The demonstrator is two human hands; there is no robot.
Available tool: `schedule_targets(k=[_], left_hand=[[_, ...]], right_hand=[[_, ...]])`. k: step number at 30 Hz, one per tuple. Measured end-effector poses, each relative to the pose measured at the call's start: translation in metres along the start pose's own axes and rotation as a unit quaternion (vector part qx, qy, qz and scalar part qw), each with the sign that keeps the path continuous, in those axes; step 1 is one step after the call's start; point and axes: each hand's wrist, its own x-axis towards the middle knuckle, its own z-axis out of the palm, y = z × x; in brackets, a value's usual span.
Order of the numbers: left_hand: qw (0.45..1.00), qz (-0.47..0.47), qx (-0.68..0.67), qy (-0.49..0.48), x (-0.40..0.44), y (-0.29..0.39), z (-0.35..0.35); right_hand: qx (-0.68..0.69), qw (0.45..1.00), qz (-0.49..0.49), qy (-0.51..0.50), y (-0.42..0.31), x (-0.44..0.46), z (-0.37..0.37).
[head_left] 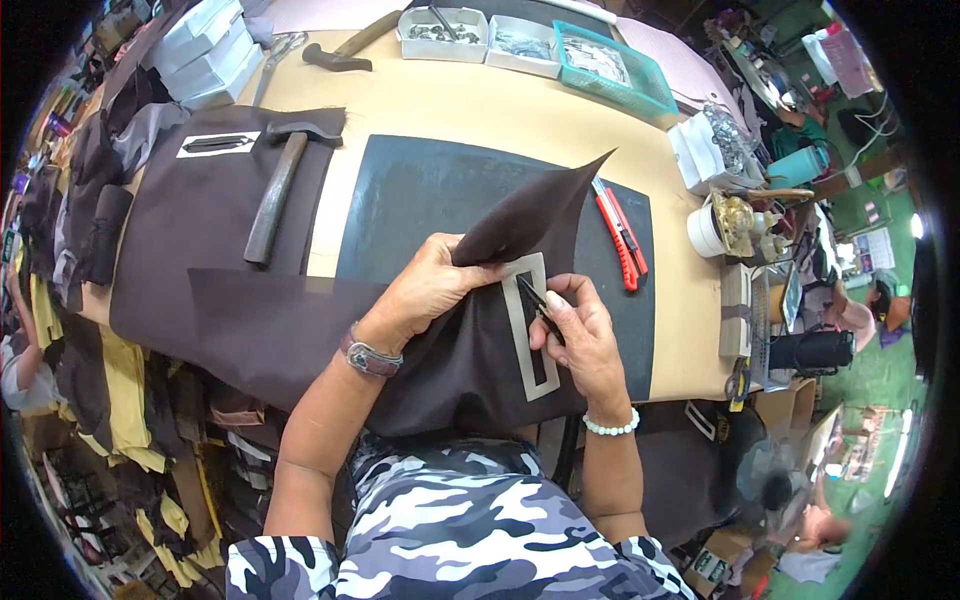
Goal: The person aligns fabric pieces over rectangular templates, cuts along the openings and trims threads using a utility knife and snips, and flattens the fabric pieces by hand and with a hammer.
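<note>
My left hand point(432, 282) is closed on a dark brown sheet of leather or cloth point(530, 205), its upper corner folded up into a point. A pale rectangular frame point(519, 335) with a long slot lies on the sheet, and my left fingertips touch its top end. My right hand point(588, 345) pinches a slim black pointed tool point(541, 310); whether it is tweezers or snips is unclear. Its tip reaches the upper part of the slot. The rest of the sheet point(260, 320) spreads left and hangs toward my lap.
A dark cutting mat point(420, 200) lies under the work, with a red utility knife point(622, 240) on its right. A hammer point(277, 195) rests on brown material at left. Boxes of small parts point(440, 48) and a teal basket point(615, 85) line the far edge.
</note>
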Motion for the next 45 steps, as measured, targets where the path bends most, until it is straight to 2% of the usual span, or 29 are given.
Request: schedule_targets(k=[19,30,32,34,38,42,45], left_hand=[[1.000,-0.007,-0.014,0.000,-0.002,0.001,0.002],[1.000,-0.017,0.022,0.011,-0.006,0.010,0.008],[0.999,-0.037,0.005,0.017,-0.008,0.008,0.009],[0.999,0.004,0.010,0.034,-0.006,-0.002,0.011],[0.991,0.071,0.001,0.117,-0.004,-0.022,0.023],[0.985,0.063,-0.064,0.145,-0.011,-0.021,0.039],[0.988,0.060,-0.032,0.141,-0.014,-0.028,0.041]], right_hand=[[0.122,0.992,0.032,-0.031,0.006,0.000,-0.002],[0.077,0.997,0.025,-0.013,0.009,-0.001,-0.001],[0.023,1.000,-0.005,0.015,0.012,-0.002,0.002],[-0.072,0.993,-0.062,0.066,0.019,-0.004,0.007],[-0.068,0.991,-0.047,0.106,0.010,-0.025,0.018],[0.001,0.990,-0.041,0.134,0.025,-0.034,0.025],[-0.001,0.985,-0.060,0.163,0.027,-0.033,0.030]])
